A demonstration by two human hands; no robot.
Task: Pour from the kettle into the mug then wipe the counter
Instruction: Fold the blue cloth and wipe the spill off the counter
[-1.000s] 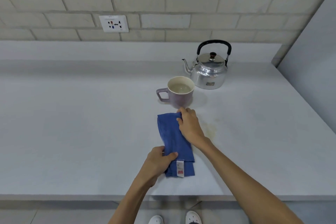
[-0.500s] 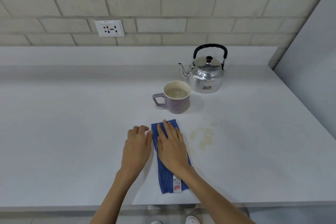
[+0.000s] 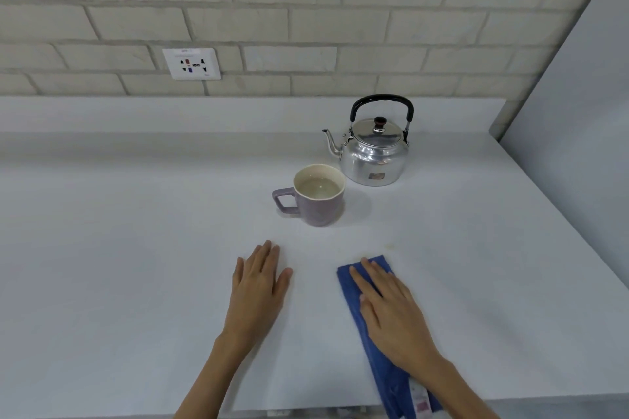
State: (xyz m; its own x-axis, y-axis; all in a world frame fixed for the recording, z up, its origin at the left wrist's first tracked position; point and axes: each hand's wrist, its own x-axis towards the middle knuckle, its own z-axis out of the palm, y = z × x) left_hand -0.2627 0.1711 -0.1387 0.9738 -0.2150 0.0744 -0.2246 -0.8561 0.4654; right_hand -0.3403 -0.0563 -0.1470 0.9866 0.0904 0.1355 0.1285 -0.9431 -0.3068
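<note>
A shiny metal kettle (image 3: 372, 153) with a black handle stands upright at the back of the white counter (image 3: 136, 248). In front of it, to the left, sits a purple mug (image 3: 316, 196) filled with pale liquid, handle pointing left. A folded blue cloth (image 3: 381, 367) lies on the counter near the front edge, a white label at its near end. My right hand (image 3: 391, 313) presses flat on the cloth with fingers spread. My left hand (image 3: 258, 286) rests flat on the bare counter to the left of the cloth, holding nothing.
A brick wall with a white power socket (image 3: 191, 63) runs behind the counter. A grey side wall (image 3: 578, 112) bounds the counter on the right. The counter's front edge runs just below my wrists.
My right hand has slid the blue cloth to the right, over the spot where the yellowish spill showed. My left hand has let go of the cloth and stayed flat on the counter.
</note>
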